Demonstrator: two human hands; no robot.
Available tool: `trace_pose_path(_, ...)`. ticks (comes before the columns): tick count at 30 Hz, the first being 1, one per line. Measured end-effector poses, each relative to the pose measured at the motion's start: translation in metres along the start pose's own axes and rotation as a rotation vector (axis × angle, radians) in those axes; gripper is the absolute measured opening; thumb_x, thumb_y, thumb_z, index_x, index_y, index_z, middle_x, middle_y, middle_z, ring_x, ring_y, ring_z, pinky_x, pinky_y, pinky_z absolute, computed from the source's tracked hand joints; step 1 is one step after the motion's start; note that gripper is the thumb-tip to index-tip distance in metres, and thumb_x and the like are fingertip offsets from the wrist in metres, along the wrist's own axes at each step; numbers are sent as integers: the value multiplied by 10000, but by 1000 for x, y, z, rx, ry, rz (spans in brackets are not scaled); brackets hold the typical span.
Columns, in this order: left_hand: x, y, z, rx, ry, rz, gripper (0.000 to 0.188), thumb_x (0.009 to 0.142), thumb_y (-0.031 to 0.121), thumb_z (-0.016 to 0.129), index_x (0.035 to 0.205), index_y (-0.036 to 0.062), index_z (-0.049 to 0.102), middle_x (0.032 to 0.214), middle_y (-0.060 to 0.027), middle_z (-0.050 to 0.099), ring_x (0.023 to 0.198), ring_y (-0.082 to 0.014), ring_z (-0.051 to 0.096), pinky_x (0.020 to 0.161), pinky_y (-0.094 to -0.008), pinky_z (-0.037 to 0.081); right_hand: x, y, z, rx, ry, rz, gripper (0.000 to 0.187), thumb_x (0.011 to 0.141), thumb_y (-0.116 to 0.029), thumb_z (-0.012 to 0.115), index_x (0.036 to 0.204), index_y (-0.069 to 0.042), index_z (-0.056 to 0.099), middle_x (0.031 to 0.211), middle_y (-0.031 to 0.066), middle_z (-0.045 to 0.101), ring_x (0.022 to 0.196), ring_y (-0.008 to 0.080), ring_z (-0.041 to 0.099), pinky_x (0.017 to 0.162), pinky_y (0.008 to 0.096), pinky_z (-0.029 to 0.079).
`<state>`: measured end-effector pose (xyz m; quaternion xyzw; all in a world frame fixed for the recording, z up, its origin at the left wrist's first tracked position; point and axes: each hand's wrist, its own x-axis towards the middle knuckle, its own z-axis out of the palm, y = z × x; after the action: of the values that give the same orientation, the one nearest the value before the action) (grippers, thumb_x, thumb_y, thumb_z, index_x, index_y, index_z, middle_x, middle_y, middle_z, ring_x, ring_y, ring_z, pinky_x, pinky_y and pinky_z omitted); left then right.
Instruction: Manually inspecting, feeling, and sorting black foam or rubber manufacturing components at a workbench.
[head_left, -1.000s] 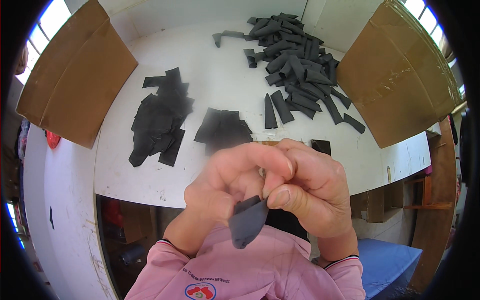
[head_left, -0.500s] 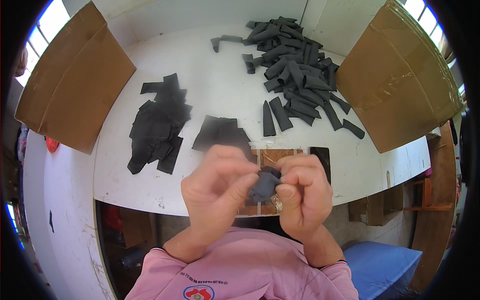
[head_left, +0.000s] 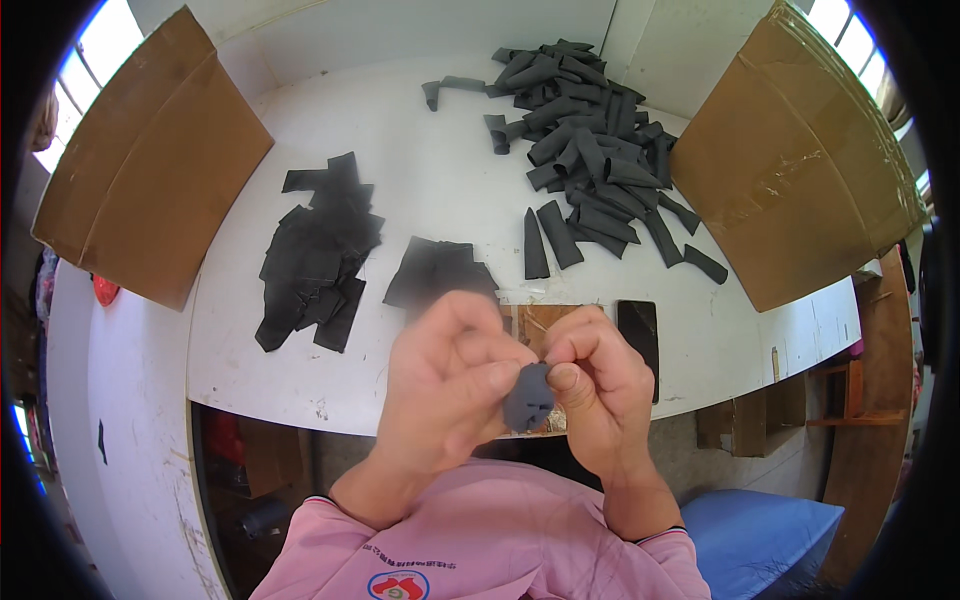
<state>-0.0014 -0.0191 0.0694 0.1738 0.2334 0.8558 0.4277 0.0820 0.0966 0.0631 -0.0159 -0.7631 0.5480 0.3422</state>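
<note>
Between my two hands I pinch a small dark grey fabric piece (head_left: 527,402), bunched and partly hidden by the fingers. My left hand (head_left: 445,385) grips its upper left edge between thumb and fingers. On the opposite edge, the thumb and forefinger of my right hand (head_left: 603,385) are closed. Just beyond my left hand lies a small stack of flat black fabric pieces (head_left: 440,268). A larger heap of flat black pieces (head_left: 310,250) is farther left. At the far right, many dark grey fabric tubes (head_left: 590,130) are piled loosely.
Tall cardboard boxes stand at the left (head_left: 150,160) and right (head_left: 800,160) of the white table (head_left: 420,150). A black phone (head_left: 640,345) lies beside my right hand, near a brown board (head_left: 545,320) at the front edge. A blue cover (head_left: 760,535) sits below right.
Both hands have shifted slightly down toward me with the fabric piece. The piece now hangs lower, and the fingertips have come closer together. The phone shows more fully.
</note>
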Motion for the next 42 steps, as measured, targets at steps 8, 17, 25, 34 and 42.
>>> trace_pose_path(8, 25, -4, -41, -582, 56, -429, 305, 830, 1, 348, 1125, 5, 426, 504, -26, 447, 292, -60, 283, 297, -195, 240, 18, 24, -10, 264, -195, 485, 144, 838, -143, 504, 760, -23, 490, 622, -29, 441, 559, 61, 414, 477, 202, 323)
trace_pose_path(17, 9, -12, -44, -346, 187, -283, 292, 825, 3, 388, 1110, -59, 397, 706, -119, 553, 320, -34, 334, 324, -164, 268, 12, 51, -2, 501, -245, 637, 179, 852, -191, 508, 741, -52, 487, 637, -44, 432, 566, 36, 383, 513, 179, 314)
trace_pose_path(25, 0, -28, -45, 294, 137, -34, 325, 775, -37, 495, 1089, -41, 410, 793, -98, 558, 382, -20, 362, 342, -160, 248, -10, 74, 3, 490, -215, 517, 211, 867, -213, 499, 744, -41, 489, 659, -48, 443, 616, 33, 402, 555, 179, 346)
trace_pose_path(34, 5, -26, -59, -652, 18, -196, 333, 827, 15, 350, 1158, -16, 366, 886, -149, 562, 340, -59, 340, 375, -211, 280, 20, 47, 5, 384, -303, 546, 150, 857, -153, 488, 759, -41, 499, 661, -30, 466, 599, 47, 421, 547, 189, 359)
trace_pose_path(42, 1, -40, -55, 153, 103, 0, 296, 826, 83, 526, 1087, -10, 422, 776, -75, 550, 384, -28, 331, 362, -164, 274, -11, 79, 3, 526, -219, 645, 175, 857, -178, 484, 743, -45, 488, 658, -29, 461, 605, 53, 415, 575, 194, 357)
